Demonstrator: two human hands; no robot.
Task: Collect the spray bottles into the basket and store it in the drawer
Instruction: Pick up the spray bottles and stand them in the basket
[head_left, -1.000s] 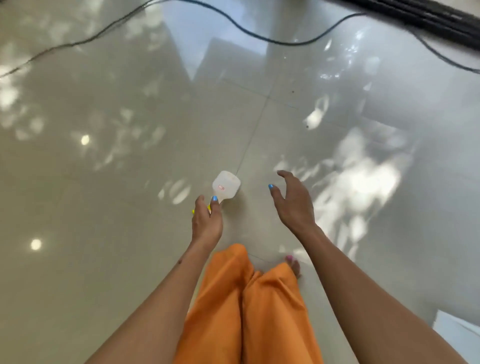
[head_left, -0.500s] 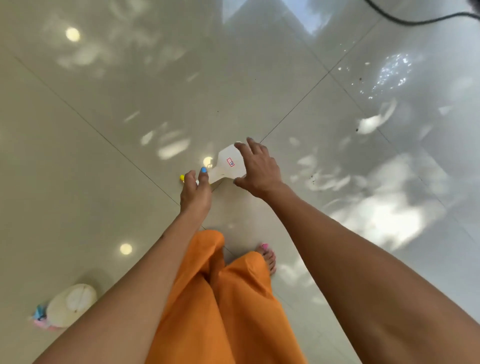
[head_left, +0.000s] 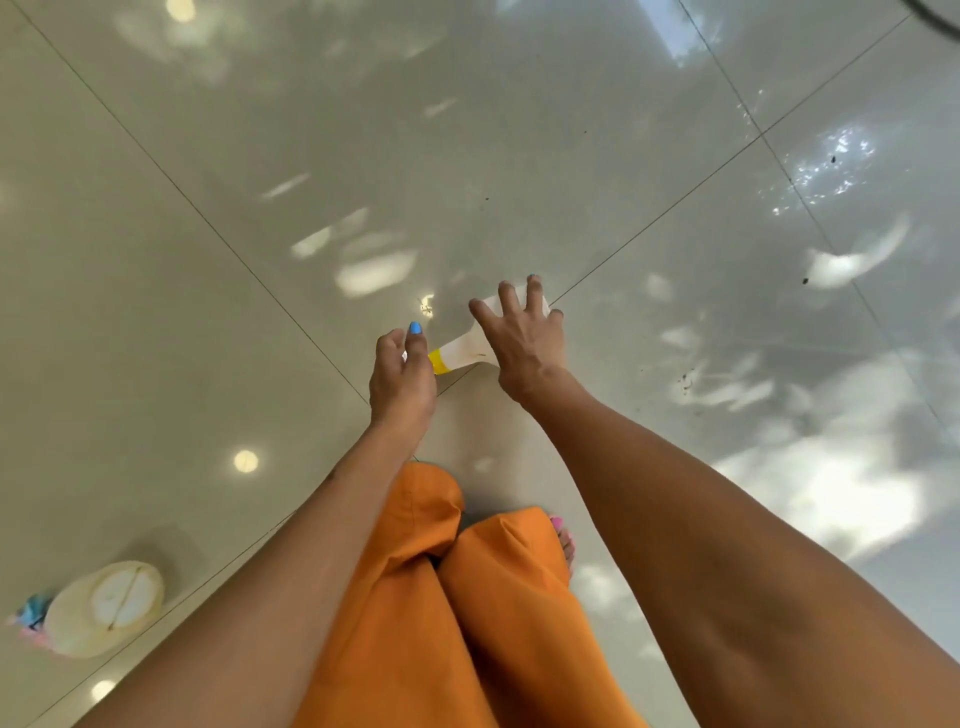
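A translucent spray bottle (head_left: 465, 349) with a yellow collar was held above the glossy tiled floor (head_left: 260, 182), lying roughly level between both hands; the left hand (head_left: 402, 375) was curled around its nozzle end, thumb with a blue nail on top; the right hand (head_left: 522, 332) lay over the bottle's body with fingers spread, covering most of it; orange trousers (head_left: 447, 597) and a bare foot (head_left: 565, 543) showed below; a second pale bottle (head_left: 106, 613) lay on the floor at the lower left, well apart, its blue and pink head blurred.
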